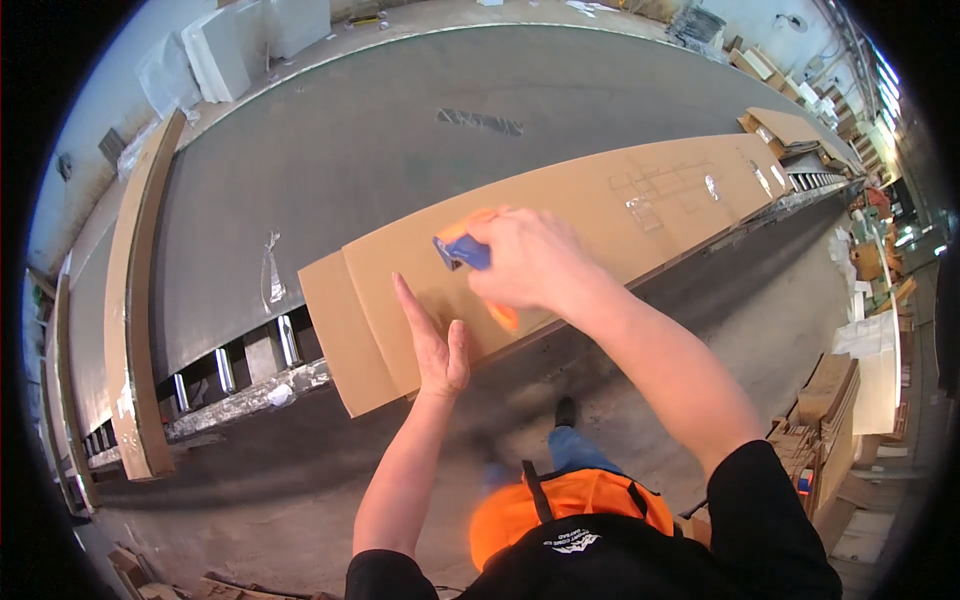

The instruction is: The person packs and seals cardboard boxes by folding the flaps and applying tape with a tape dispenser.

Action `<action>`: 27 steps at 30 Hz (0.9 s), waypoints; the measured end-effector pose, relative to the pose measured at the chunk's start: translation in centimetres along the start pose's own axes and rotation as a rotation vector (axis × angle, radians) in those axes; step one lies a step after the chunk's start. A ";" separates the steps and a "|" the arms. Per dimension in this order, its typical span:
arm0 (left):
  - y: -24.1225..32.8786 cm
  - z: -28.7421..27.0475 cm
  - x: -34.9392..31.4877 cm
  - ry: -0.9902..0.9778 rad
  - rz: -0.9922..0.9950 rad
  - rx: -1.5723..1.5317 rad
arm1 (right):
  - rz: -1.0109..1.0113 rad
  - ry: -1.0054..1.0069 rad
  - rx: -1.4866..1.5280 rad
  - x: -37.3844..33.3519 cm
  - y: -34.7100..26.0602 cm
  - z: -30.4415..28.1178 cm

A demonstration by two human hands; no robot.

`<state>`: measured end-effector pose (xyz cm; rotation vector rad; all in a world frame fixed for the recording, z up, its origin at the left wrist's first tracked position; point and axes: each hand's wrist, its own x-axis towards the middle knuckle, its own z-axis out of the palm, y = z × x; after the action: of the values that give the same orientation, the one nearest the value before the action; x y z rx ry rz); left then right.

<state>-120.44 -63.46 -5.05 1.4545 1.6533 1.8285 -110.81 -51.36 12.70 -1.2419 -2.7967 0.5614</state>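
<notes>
A long flat cardboard box (570,210) lies slantwise on the dark conveyor belt, its near left end over the rollers. My right hand (530,255) is closed around an orange-and-blue hand tool (466,252), which looks like a tape dispenser, above the left part of the box. Most of its body is hidden by my fingers. Just left of it is my left hand (435,350), its fingers stretched out and the palm edge at the near side of the cardboard. From this view I cannot tell whether it touches the box. Nothing is in it.
A long narrow cardboard piece (135,300) lies across the belt at the left. Metal rollers (225,370) show at the belt's near edge. Folded cardboard (785,128) rests at the far right. White blocks (215,55) stand beyond the belt. Cardboard is stacked (825,400) at my right.
</notes>
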 end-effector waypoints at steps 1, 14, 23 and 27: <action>-0.1 0.0 -0.1 0.009 -0.001 -0.012 | 0.082 -0.214 -0.080 0.8 -0.8 0.1; 2.1 1.3 0.9 -0.676 0.213 0.786 | 0.215 -0.225 -0.167 -11.9 2.0 13.1; 2.9 3.9 0.3 -0.663 0.179 1.076 | 0.112 -0.536 -0.293 -16.2 7.6 15.8; 1.9 3.8 -1.6 -0.482 0.182 1.162 | -0.072 -0.005 0.044 -21.4 12.6 12.1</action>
<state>-115.88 -63.08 -4.77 2.2334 2.4266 0.3246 -89.31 -62.82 -0.32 -1.1287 -2.8032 0.6191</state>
